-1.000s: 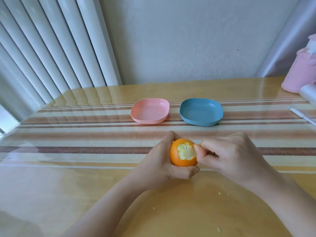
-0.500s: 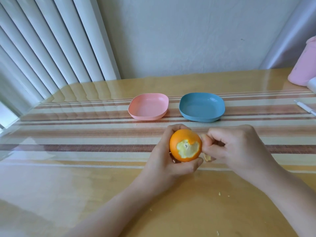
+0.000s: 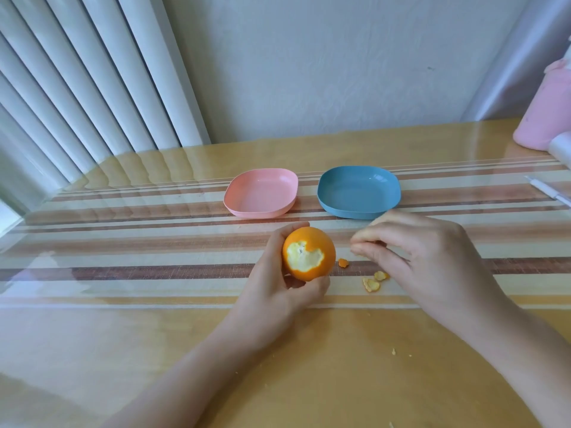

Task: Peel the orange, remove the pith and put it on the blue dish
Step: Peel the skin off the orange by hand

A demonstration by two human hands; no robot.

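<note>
Orange rind covers most of the orange in the head view, the only view supplied; one ragged pale patch of pith is exposed on the face toward the camera. The left grip grasps the fruit, fingers curled behind it and thumb beneath it. The right grip sits just right of the fruit and apart from it. Its fingertips are drawn together and blurred, with a trace of orange between them; whether they pinch anything cannot be told. Three small peel scraps lie on the striped mat between the two grips, one near the fruit and two just below the right grip's fingertips. The blue dish stands just beyond the right grip. The pink dish stands beyond the left grip, beside the blue dish and not touching it. Pale crumbs lie on the bench, nearer the camera than the right grip. Well right of the right grip, at the frame edge, are a white pen and a pink container. White blinds hang far beyond and left of the left grip.
</note>
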